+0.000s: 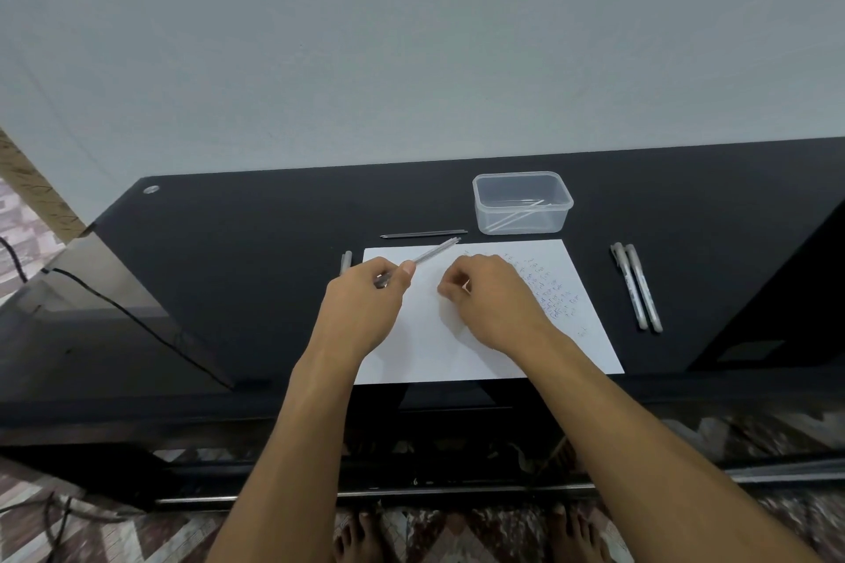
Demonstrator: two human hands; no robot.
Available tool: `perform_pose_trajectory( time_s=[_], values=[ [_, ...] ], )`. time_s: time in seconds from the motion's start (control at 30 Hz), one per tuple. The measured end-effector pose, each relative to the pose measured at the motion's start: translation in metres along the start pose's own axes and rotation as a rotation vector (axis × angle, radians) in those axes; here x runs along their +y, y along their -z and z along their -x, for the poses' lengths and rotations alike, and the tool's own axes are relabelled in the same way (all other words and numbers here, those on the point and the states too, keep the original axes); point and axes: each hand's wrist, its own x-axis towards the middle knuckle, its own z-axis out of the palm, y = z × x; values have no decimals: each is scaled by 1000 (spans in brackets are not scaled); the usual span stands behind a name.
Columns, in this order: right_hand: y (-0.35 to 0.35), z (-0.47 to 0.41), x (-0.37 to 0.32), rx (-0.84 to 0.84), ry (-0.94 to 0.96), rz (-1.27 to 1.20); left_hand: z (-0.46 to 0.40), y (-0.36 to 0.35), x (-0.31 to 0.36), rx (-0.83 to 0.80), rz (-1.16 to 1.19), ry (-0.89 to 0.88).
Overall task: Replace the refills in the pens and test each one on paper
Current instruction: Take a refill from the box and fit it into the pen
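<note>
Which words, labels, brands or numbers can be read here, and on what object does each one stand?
None can be quoted.
Sheet of paper: several lines of blue handwriting on its right side, too small and blurred to read.
Two capped pens: dark print along the barrels, too small to read.
Clear plastic container: no label visible.

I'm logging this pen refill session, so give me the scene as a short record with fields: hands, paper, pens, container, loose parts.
left hand: holds clear pen barrel angled up to the right
right hand: fingers curled over the paper, contents hidden
paper: white sheet, test scribbles on its right side
capped pens: two, side by side right of the paper
container: clear tub holding thin refills
loose refill: dark, beyond the paper
</note>
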Motion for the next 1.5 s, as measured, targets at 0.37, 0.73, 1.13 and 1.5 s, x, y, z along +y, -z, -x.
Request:
perform_pose_trajectory(
  time_s=[0.37, 0.73, 1.13, 1.5],
  values=[
    [42, 3, 21, 193, -201, -690, 1, -2, 3, -52, 9, -18],
    [42, 1, 20, 121, -166, -665, 2, -3, 6, -70, 3, -41],
    [47, 5, 19, 68, -152, -680, 3, -2, 8, -52, 8, -60],
    [45, 7, 11, 28, -177, -386, 10, -1, 12, -49, 63, -142]
  ],
)
